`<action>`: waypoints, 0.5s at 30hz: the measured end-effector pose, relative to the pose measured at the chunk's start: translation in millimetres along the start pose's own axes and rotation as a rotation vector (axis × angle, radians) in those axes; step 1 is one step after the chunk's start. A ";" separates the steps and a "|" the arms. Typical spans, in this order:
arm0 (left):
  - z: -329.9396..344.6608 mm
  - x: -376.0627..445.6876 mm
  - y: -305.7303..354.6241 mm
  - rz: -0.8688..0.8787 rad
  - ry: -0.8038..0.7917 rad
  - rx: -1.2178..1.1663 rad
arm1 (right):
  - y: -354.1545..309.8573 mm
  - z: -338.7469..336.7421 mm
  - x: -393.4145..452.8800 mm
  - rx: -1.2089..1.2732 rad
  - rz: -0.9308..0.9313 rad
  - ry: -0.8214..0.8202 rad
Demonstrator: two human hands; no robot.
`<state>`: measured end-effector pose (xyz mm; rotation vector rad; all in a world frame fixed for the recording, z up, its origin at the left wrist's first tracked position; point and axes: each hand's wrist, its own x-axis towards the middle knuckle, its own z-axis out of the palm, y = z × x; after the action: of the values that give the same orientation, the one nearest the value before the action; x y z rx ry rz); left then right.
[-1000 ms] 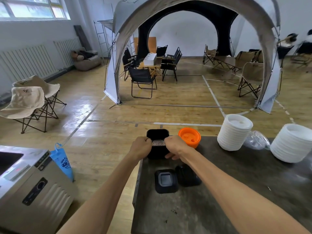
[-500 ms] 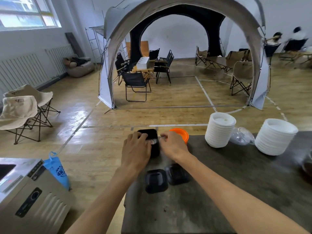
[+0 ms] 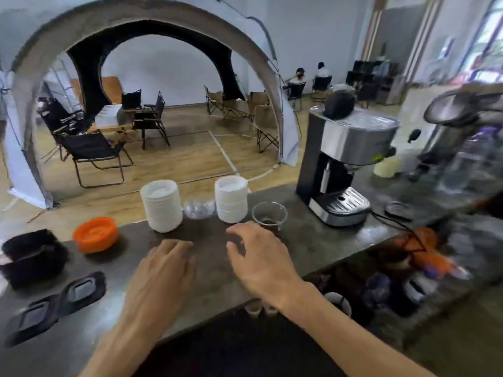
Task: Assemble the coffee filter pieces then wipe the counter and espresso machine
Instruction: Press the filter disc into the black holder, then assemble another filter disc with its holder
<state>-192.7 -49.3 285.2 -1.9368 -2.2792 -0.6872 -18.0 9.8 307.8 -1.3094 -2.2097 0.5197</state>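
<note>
The black filter box point(image 3: 32, 257) stands at the far left of the dark counter point(image 3: 313, 246), with two flat black lids point(image 3: 54, 303) lying in front of it and an orange cap point(image 3: 95, 234) beside it. My left hand point(image 3: 163, 270) hovers over the counter's middle, fingers apart, holding nothing. My right hand point(image 3: 258, 257) is also empty and spread, its fingertips close to a clear plastic cup point(image 3: 270, 216) with dark liquid. The espresso machine point(image 3: 345, 164), steel and black, stands at the back right.
Two stacks of white lids point(image 3: 162, 205) and a clear dome lid point(image 3: 198, 208) stand along the counter's far edge. A power cord point(image 3: 397, 227) runs from the machine. A lower shelf point(image 3: 381, 289) on the right holds blurred cups and orange items. A tent and chairs lie beyond.
Both hands have let go of the black filter box and moved right over the counter. The view has swung right, bringing the cup and espresso machine into sight.
</note>
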 end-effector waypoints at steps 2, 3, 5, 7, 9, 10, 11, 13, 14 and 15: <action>20.9 -12.7 63.7 0.015 -0.038 -0.087 | 52.2 -39.1 -30.4 0.034 0.026 0.044; 32.0 -17.0 96.4 0.031 -0.053 -0.128 | 78.9 -58.1 -45.8 0.037 0.049 0.059; 55.1 -20.0 159.7 0.078 -0.077 -0.181 | 131.4 -94.6 -72.6 0.006 0.113 0.091; 78.1 -16.6 217.1 0.113 -0.116 -0.230 | 177.1 -131.0 -95.6 -0.025 0.195 0.122; 100.3 -9.5 266.6 0.164 -0.150 -0.263 | 218.5 -164.4 -110.1 -0.066 0.270 0.157; 109.1 -6.1 289.4 0.185 -0.170 -0.270 | 239.0 -178.1 -114.2 -0.084 0.299 0.178; 117.3 -2.4 309.1 0.200 -0.201 -0.275 | 258.0 -189.6 -116.3 -0.092 0.331 0.198; 132.9 7.9 341.8 0.225 -0.251 -0.284 | 292.6 -206.3 -117.7 -0.097 0.394 0.231; 140.9 13.9 354.4 0.228 -0.278 -0.280 | 308.7 -210.0 -117.7 -0.101 0.415 0.240; 149.4 20.6 364.7 0.227 -0.308 -0.272 | 323.0 -211.3 -116.9 -0.098 0.434 0.245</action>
<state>184.7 64.2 262.6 -2.5394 -2.1609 -0.7498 379.0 68.4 266.9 -1.8151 -1.7751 0.3820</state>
